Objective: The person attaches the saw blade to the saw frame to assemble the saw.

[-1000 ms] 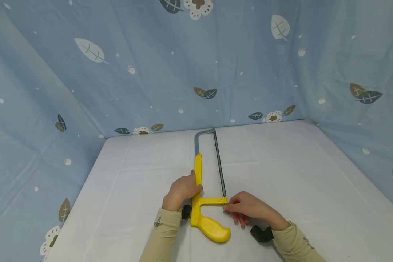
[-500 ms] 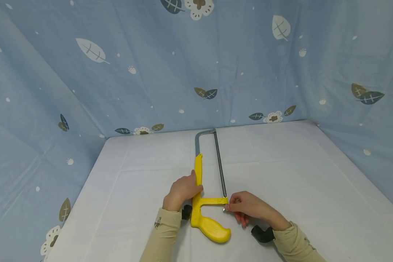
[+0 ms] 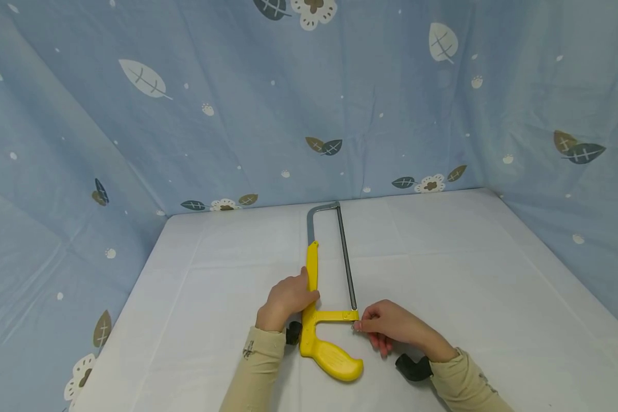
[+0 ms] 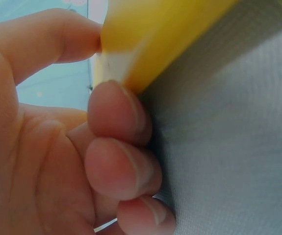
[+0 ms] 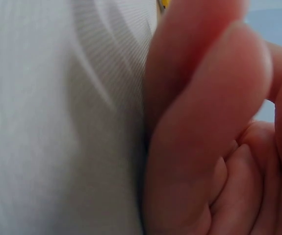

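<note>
Okay, hacksaw: lying flat near the middle of the white cloth, grey metal end up at 12 o'clock by the far edge, yellow handle down at 6. It's the hacksaw everything here is about.
Blade: the dark strip runs down the frame's 3 o'clock side, from the grey tip to the short yellow arm.
Left hand: at the saw's 9 o'clock, gripping the yellow bar between thumb and fingers. In the left wrist view one fingertip touches the yellow and two more are curled below it, right down by the cloth.
Right hand: at about 4 o'clock, thumb and finger pinching a tiny metal fitting just below the yellow arm, in line with the blade. It's mostly covered, so I can't tell its exact shape. The right wrist view pretty much just shows big fingers close to the cloth, plus a speck of yellow near 12.
Sleeves: beige ones, left coming in from between 7 and 8, right from 4. A black piece sits by each cuff.
Backdrop: blue fabric with leaves and flowers, wrapping round from 9 through 12 to 3.
</note>
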